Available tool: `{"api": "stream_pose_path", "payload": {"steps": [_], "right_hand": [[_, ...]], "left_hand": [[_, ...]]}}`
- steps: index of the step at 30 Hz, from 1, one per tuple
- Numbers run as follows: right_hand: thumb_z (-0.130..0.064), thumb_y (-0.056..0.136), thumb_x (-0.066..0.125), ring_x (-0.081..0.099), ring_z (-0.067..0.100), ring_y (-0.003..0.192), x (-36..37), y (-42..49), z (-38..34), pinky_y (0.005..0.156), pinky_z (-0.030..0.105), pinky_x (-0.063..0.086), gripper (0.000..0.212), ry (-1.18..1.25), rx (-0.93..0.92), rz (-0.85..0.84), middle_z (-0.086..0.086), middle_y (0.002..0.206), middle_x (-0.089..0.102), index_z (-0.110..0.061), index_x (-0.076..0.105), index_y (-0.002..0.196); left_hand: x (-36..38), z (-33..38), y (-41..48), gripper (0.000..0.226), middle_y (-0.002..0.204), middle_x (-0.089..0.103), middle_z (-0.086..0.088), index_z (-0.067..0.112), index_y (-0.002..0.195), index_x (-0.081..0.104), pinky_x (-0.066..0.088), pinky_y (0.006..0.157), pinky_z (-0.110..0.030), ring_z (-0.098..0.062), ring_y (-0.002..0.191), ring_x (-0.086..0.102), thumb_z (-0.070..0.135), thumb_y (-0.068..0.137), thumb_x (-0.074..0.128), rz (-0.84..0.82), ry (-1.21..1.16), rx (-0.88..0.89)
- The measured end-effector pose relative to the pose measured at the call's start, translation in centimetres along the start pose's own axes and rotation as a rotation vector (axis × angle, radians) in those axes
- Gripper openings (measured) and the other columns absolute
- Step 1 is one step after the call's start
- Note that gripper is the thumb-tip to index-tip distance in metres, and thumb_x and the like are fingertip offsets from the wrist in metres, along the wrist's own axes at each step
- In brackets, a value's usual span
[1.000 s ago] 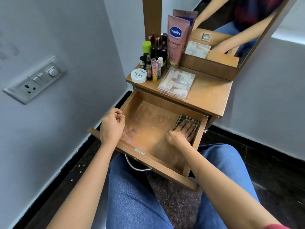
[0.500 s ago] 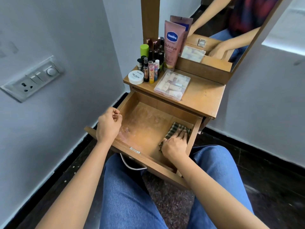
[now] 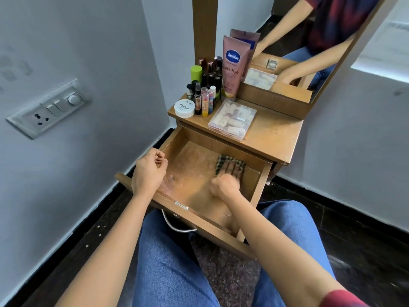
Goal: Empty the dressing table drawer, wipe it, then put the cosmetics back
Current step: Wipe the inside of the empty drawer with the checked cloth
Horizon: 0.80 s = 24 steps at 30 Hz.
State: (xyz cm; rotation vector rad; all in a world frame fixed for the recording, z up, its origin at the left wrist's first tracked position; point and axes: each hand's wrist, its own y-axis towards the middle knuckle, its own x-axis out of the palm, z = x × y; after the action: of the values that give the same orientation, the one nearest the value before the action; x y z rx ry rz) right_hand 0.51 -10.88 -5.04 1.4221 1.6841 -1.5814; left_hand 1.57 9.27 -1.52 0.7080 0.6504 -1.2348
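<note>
The wooden drawer (image 3: pixel 258 191) is pulled out over my lap, and its dusty floor holds only a cloth. My right hand (image 3: pixel 228 179) presses that dark checked cloth (image 3: pixel 224 159) flat against the floor near the back right, fingers straight and blurred by motion. My left hand (image 3: pixel 149 171) rests as a loose fist on the drawer's left wall, holding nothing. The cosmetics stand on the table top: a pink Vaseline tube (image 3: pixel 232 65), a cluster of small bottles (image 3: pixel 207 89), a white jar (image 3: pixel 184 108) and a clear plastic box (image 3: pixel 232 119).
A mirror (image 3: pixel 309 41) rises behind the table top (image 3: pixel 274 134) and reflects my arms. The wall on the left carries a switch and socket panel (image 3: pixel 48 109). My knees in blue jeans (image 3: pixel 168 262) sit under the drawer, whose metal handle (image 3: pixel 177 227) hangs in front.
My right hand drew the cloth toward the drawer's front, then pushed it to the back again, a little further left. My left hand stayed on the drawer's left wall.
</note>
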Motion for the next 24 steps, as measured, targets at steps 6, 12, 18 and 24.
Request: {"api": "stream_pose_path", "payload": {"steps": [6,12,18,24], "right_hand": [[-0.027,0.097,0.034,-0.015,0.032,0.147,-0.8,0.3,-0.1,0.118,0.041,-0.008,0.078,-0.076,-0.061,-0.087,0.017,0.156,-0.024,-0.003,-0.019,0.149],[-0.029,0.093,0.042,-0.011,0.032,0.148,-0.3,0.2,4.0,0.121,0.042,0.002,0.087,-0.095,0.095,-0.065,0.016,0.157,-0.024,-0.006,-0.021,0.148],[-0.033,0.097,0.034,-0.017,0.029,0.147,-0.1,1.4,3.6,0.120,0.038,-0.007,0.079,-0.089,-0.097,-0.070,0.012,0.157,-0.026,-0.008,-0.018,0.150],[-0.032,0.095,0.034,-0.016,0.026,0.147,0.3,3.3,1.6,0.117,0.035,-0.012,0.079,-0.171,-0.268,-0.011,0.014,0.159,-0.018,-0.004,-0.013,0.151]], "left_hand": [[-0.5,0.3,-0.1,0.008,0.090,0.064,0.004,0.018,0.098,0.061,0.041,0.064,-0.016,-0.008,0.079,0.059,0.020,0.091,0.060,-0.019,0.000,0.016],[-0.8,-0.1,0.4,0.012,0.094,0.065,-0.003,0.010,0.103,0.060,0.045,0.067,-0.019,-0.013,0.078,0.061,0.013,0.092,0.059,-0.080,0.164,0.236],[-0.3,-0.3,0.4,0.017,0.104,0.062,-0.009,0.009,0.108,0.059,0.051,0.079,-0.035,-0.025,0.092,0.062,0.012,0.091,0.059,0.057,0.193,0.106],[0.0,-0.7,0.6,0.020,0.108,0.062,-0.008,0.011,0.111,0.058,0.050,0.079,-0.033,-0.024,0.093,0.062,0.016,0.091,0.059,0.032,0.224,0.072]]}}
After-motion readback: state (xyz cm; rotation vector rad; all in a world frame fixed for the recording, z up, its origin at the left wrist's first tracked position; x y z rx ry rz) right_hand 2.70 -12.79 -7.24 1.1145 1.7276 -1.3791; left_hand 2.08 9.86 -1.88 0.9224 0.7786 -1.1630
